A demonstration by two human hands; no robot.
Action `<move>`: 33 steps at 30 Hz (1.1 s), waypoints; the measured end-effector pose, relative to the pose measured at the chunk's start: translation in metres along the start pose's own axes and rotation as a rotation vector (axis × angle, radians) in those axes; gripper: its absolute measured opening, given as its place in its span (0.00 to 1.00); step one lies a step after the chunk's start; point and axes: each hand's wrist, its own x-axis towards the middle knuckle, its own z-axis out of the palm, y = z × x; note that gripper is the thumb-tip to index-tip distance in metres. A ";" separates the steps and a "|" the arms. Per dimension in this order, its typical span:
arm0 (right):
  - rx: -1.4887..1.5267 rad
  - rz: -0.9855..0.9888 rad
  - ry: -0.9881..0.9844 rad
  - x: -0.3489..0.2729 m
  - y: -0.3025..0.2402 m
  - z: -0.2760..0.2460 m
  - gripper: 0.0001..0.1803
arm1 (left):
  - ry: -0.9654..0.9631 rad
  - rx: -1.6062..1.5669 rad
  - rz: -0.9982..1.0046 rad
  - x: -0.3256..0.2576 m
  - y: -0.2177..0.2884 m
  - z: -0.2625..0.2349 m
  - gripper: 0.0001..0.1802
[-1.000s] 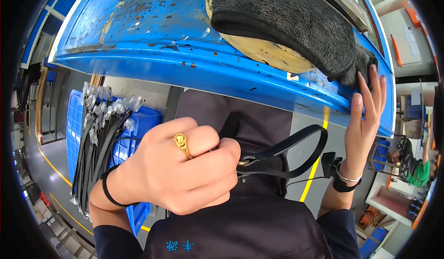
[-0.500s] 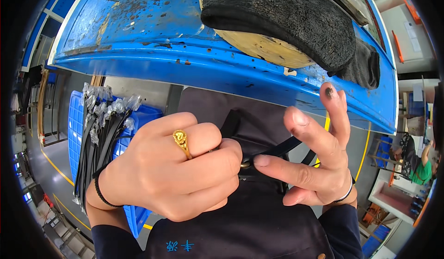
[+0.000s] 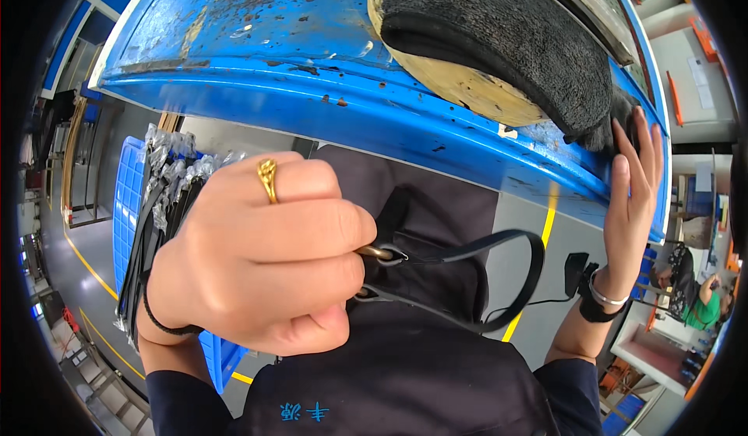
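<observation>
The left hand [image 3: 257,257] is fisted tight around a black strap loop [image 3: 499,272] near the body. The right hand [image 3: 635,194], fingers open, touches the black fibre pad [image 3: 506,38] at the blue table [image 3: 312,70] edge, holding nothing. Next likely calls for gripping that pad.

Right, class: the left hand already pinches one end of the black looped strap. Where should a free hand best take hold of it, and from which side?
Probably at the far bend of the black looped strap, coming from the person's right. The left hand clamps the end with the metal ring, so the loop stands out open and unobstructed there. The right hand rests on the dark fuzzy pad on the blue bench.
</observation>
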 end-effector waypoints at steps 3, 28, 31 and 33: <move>0.209 -0.095 0.008 -0.004 -0.020 -0.028 0.25 | -0.002 -0.068 -0.030 0.006 0.000 -0.001 0.05; 0.304 0.009 0.310 0.014 -0.007 -0.003 0.18 | 0.025 0.006 0.078 0.003 0.004 -0.002 0.04; 0.050 0.005 0.059 0.010 0.001 0.006 0.21 | 0.026 0.075 0.073 0.004 0.010 -0.002 0.05; 0.263 -0.060 0.118 0.006 -0.013 -0.003 0.22 | 0.039 0.092 0.078 0.004 0.011 0.000 0.06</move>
